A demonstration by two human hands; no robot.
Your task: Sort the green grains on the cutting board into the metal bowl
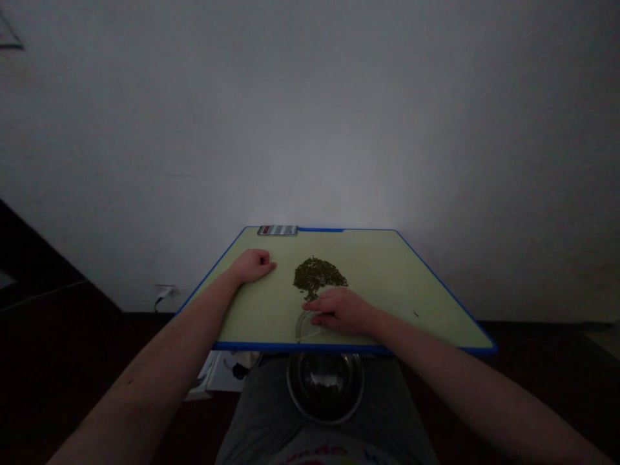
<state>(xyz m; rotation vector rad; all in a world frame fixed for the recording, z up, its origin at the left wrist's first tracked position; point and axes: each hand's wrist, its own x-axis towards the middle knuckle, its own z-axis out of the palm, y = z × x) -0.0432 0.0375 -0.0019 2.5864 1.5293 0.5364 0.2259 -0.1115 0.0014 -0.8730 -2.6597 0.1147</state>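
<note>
A heap of small dark green grains, perhaps mung beans [317,274], lies on the pale table top [387,278]. My right hand [341,311] is at the heap's near side, forefinger stretched toward a few stray grains and thumb apart from it. Under and beside that thumb lies a clear, curved piece with markings, like a protractor [306,327], partly hidden by the hand. My left hand [254,265] rests on the table left of the heap, its fingers curled in, with nothing visible in them.
A metal bowl [325,387] sits on my lap below the table's blue near edge [271,347]. At the far left edge lies a phone [278,230] with its screen lit. A small dark sliver [416,314] is on the right side. The wall [339,129] stands behind.
</note>
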